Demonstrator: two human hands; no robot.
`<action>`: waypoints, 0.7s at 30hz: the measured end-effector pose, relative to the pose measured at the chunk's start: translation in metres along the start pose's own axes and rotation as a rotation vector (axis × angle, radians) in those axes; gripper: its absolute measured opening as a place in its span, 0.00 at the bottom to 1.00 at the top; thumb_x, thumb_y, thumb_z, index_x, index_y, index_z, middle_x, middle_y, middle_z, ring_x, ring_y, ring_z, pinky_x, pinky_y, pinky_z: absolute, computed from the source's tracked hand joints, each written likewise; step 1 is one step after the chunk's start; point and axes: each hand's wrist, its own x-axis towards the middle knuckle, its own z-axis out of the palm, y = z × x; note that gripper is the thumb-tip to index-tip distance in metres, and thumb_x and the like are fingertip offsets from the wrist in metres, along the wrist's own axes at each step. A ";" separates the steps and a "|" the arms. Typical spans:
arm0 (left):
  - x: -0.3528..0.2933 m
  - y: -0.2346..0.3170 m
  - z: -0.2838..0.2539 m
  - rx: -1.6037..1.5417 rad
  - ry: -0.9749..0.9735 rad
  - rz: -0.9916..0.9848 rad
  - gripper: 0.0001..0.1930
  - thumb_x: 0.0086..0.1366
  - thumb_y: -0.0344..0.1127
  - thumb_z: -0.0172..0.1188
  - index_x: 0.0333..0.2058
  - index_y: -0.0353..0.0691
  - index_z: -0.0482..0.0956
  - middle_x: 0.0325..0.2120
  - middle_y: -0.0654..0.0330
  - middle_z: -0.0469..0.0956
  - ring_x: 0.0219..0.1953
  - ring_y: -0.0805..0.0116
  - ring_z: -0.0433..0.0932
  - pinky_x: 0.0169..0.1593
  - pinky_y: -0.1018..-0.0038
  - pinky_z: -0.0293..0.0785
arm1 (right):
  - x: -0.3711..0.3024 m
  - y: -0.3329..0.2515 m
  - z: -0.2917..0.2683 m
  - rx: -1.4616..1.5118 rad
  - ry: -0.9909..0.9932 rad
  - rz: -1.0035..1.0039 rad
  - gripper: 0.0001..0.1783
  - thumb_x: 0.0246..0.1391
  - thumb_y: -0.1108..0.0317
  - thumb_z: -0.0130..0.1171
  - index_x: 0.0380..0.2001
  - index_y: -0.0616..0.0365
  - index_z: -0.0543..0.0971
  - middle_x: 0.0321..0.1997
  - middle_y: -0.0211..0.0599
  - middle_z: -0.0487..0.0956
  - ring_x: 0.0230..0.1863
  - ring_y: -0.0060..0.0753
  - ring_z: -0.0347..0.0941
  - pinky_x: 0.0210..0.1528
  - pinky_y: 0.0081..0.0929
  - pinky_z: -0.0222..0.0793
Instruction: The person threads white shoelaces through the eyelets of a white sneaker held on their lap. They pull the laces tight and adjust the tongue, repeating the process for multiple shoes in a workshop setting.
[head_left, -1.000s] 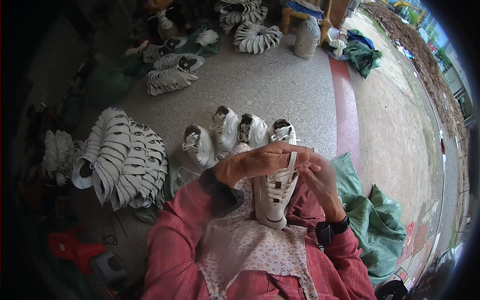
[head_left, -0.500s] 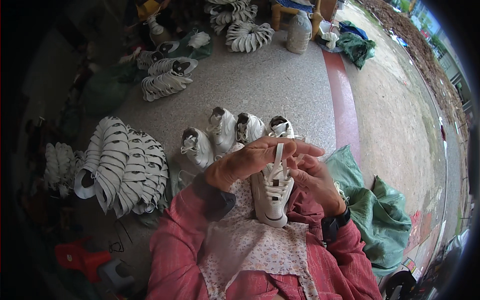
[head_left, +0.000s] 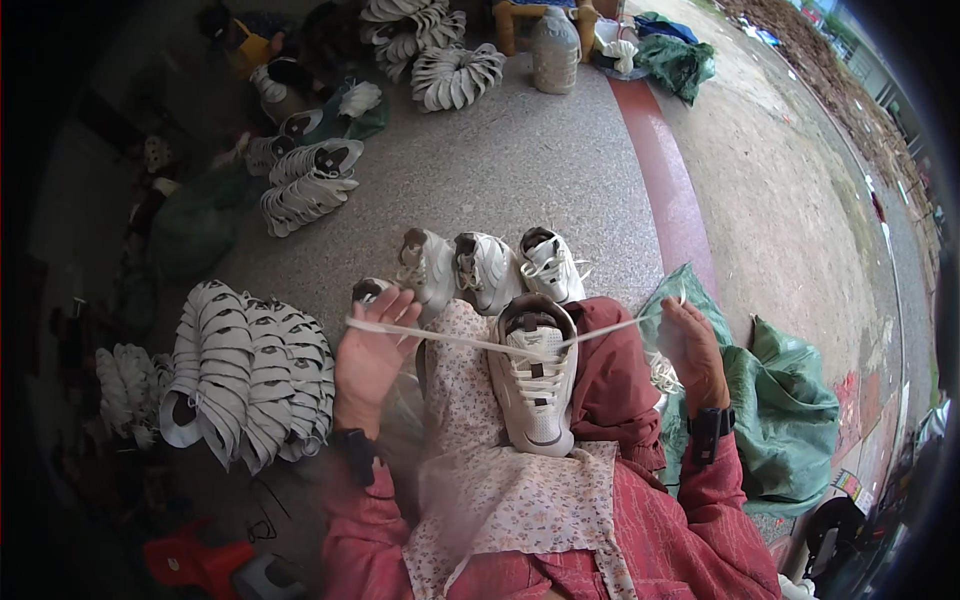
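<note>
A white lace-up sneaker (head_left: 535,395) rests on my lap, its toe toward me and its dark-lined opening facing away. Its pale shoelace (head_left: 440,336) is drawn out to both sides in a crossing above the tongue. My left hand (head_left: 366,365) has one lace end caught at its fingers, which are partly spread with the palm showing. On the other side my right hand (head_left: 693,345) pinches the opposite end between thumb and fingers. Both ends look taut, and neither hand touches the shoe's body.
Just beyond my knees stands a row of white sneakers (head_left: 487,272). Stacked white shoe uppers (head_left: 250,375) lie at left, more bundles (head_left: 457,78) farther off. Green sacking (head_left: 780,430) is at right, a red stool (head_left: 195,560) at lower left, and a plastic jug (head_left: 556,52) at the back.
My hands were together over the sneaker with a lace loop between them. They have moved apart, left and right, pulling the lace ends outward. The head view has shifted slightly.
</note>
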 end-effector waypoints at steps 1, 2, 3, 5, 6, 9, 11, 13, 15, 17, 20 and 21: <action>-0.010 -0.001 -0.017 -0.048 0.025 -0.017 0.28 0.78 0.52 0.39 0.62 0.34 0.68 0.61 0.48 0.72 0.62 0.51 0.71 0.60 0.55 0.73 | -0.001 0.005 -0.012 -0.017 0.057 0.017 0.07 0.69 0.64 0.54 0.41 0.54 0.76 0.20 0.16 0.64 0.16 0.09 0.55 0.17 0.14 0.48; -0.019 -0.005 -0.032 -0.097 0.049 -0.037 0.28 0.78 0.51 0.38 0.62 0.33 0.67 0.61 0.47 0.71 0.62 0.50 0.71 0.61 0.54 0.73 | 0.000 0.017 -0.032 0.006 0.079 0.041 0.08 0.69 0.63 0.54 0.44 0.54 0.77 0.22 0.18 0.66 0.17 0.10 0.57 0.18 0.14 0.50; -0.030 -0.010 -0.047 -0.113 0.071 -0.071 0.28 0.78 0.52 0.39 0.62 0.33 0.67 0.61 0.47 0.71 0.62 0.50 0.71 0.61 0.54 0.73 | 0.000 0.029 -0.039 0.033 0.131 0.066 0.08 0.69 0.63 0.54 0.44 0.54 0.77 0.23 0.18 0.67 0.18 0.11 0.57 0.18 0.15 0.51; -0.050 -0.021 -0.067 -0.150 0.113 -0.141 0.29 0.78 0.52 0.40 0.63 0.33 0.67 0.61 0.47 0.71 0.63 0.50 0.71 0.61 0.54 0.73 | -0.003 0.041 -0.045 0.085 0.238 0.112 0.09 0.69 0.62 0.54 0.43 0.55 0.77 0.24 0.19 0.69 0.19 0.12 0.59 0.19 0.15 0.52; -0.059 -0.024 -0.075 -0.098 0.157 -0.141 0.28 0.78 0.52 0.39 0.63 0.34 0.67 0.60 0.48 0.72 0.61 0.52 0.72 0.60 0.56 0.74 | -0.003 0.044 -0.048 0.044 0.247 0.094 0.10 0.69 0.62 0.54 0.44 0.56 0.77 0.26 0.20 0.71 0.19 0.13 0.61 0.19 0.15 0.54; -0.079 -0.026 -0.084 0.039 0.264 -0.140 0.27 0.78 0.52 0.40 0.64 0.37 0.66 0.59 0.51 0.74 0.58 0.56 0.75 0.58 0.59 0.75 | -0.006 0.050 -0.049 -0.076 0.275 0.043 0.14 0.69 0.60 0.55 0.48 0.59 0.78 0.31 0.25 0.76 0.22 0.15 0.67 0.20 0.15 0.59; -0.084 -0.020 -0.081 0.103 0.295 -0.137 0.26 0.78 0.49 0.42 0.65 0.38 0.65 0.59 0.50 0.73 0.58 0.57 0.75 0.56 0.60 0.76 | -0.006 0.049 -0.051 -0.223 0.232 -0.044 0.17 0.68 0.59 0.55 0.51 0.61 0.77 0.37 0.31 0.81 0.24 0.16 0.70 0.21 0.15 0.63; -0.087 -0.018 -0.080 0.430 0.437 -0.075 0.26 0.75 0.43 0.49 0.66 0.38 0.62 0.59 0.50 0.72 0.58 0.57 0.74 0.57 0.62 0.74 | -0.003 0.047 -0.048 -0.272 0.240 -0.113 0.17 0.68 0.59 0.55 0.51 0.61 0.77 0.40 0.34 0.82 0.25 0.17 0.72 0.21 0.15 0.64; -0.084 -0.018 -0.076 0.858 0.525 0.027 0.30 0.71 0.37 0.54 0.68 0.38 0.59 0.59 0.50 0.72 0.59 0.56 0.72 0.59 0.62 0.71 | 0.007 0.047 -0.052 0.037 0.254 -0.067 0.18 0.67 0.59 0.57 0.51 0.61 0.76 0.43 0.37 0.83 0.26 0.19 0.74 0.21 0.15 0.64; -0.069 -0.027 -0.056 1.378 0.551 0.181 0.36 0.65 0.30 0.58 0.70 0.38 0.54 0.58 0.48 0.72 0.61 0.53 0.70 0.63 0.59 0.66 | 0.021 0.051 -0.064 0.364 0.267 0.009 0.18 0.66 0.59 0.58 0.51 0.61 0.75 0.45 0.39 0.83 0.27 0.21 0.76 0.22 0.16 0.65; -0.038 -0.044 -0.015 1.522 0.343 0.409 0.29 0.61 0.26 0.60 0.63 0.38 0.67 0.56 0.50 0.74 0.60 0.55 0.71 0.64 0.62 0.64 | 0.034 0.057 -0.078 0.815 0.286 0.164 0.18 0.64 0.61 0.61 0.51 0.60 0.74 0.47 0.40 0.84 0.30 0.26 0.77 0.22 0.19 0.65; -0.028 -0.050 0.007 1.568 0.241 0.466 0.26 0.61 0.26 0.60 0.60 0.37 0.71 0.55 0.51 0.75 0.59 0.55 0.72 0.64 0.63 0.64 | 0.034 0.059 -0.081 0.782 0.271 0.185 0.18 0.64 0.61 0.61 0.52 0.60 0.74 0.47 0.40 0.84 0.30 0.25 0.77 0.23 0.19 0.65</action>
